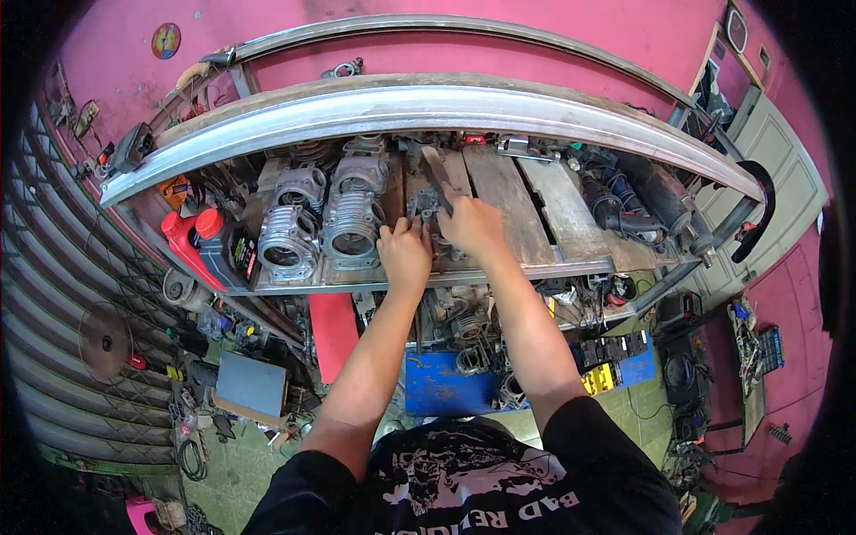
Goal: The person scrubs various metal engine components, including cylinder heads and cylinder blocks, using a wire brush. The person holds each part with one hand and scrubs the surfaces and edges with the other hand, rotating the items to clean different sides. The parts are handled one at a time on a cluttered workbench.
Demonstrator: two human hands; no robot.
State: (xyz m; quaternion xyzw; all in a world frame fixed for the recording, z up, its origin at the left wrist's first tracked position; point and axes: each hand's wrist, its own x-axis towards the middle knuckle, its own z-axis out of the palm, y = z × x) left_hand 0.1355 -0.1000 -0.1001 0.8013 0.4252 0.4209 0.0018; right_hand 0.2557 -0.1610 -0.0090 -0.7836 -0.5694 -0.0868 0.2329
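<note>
Both my arms reach over a wooden workbench shelf. My left hand is closed, its fingers curled at the near side of some small dark metal parts; whether it grips one of them is hidden. Just to its right, my right hand is closed by the lower end of a long flat tool with a brownish upper part, which slants up and away; its kind does not show clearly. Left of my hands stand several finned engine cylinders, their round bores facing me.
A metal rail crosses above the shelf's far side. Red and black oil bottles stand at the shelf's left end. Dark tubular parts lie at the right. Below are a blue board, a grey-topped box and more engine parts.
</note>
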